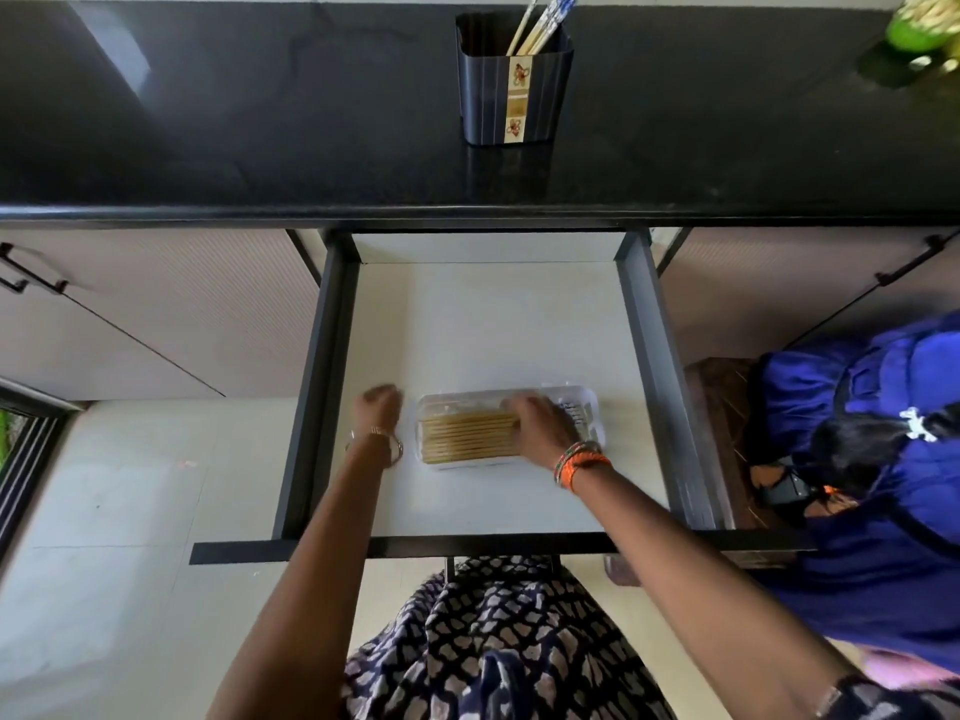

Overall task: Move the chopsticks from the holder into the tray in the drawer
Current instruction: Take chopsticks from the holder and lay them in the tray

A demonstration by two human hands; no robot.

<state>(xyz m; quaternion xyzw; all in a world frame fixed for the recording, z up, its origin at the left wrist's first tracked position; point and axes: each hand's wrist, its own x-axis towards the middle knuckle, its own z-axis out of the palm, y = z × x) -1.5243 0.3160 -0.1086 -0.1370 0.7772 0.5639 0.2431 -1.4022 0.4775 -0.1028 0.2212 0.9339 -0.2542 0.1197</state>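
A dark ribbed holder (514,80) stands on the black counter and has a few chopsticks (540,23) sticking out of it. Below, the open drawer (488,335) holds a clear plastic tray (587,402) with several wooden chopsticks (467,433) lying side by side in it. My right hand (540,428) rests palm down on the chopsticks at the tray's right half. Just left of the tray, not touching it, my left hand (382,407) hovers with its fingers curled; nothing shows in it.
Another person in blue clothes (872,459) crouches at the right, beside the drawer's right wall. A green object (919,23) sits on the counter's far right. Closed cabinet doors (156,314) flank the drawer.
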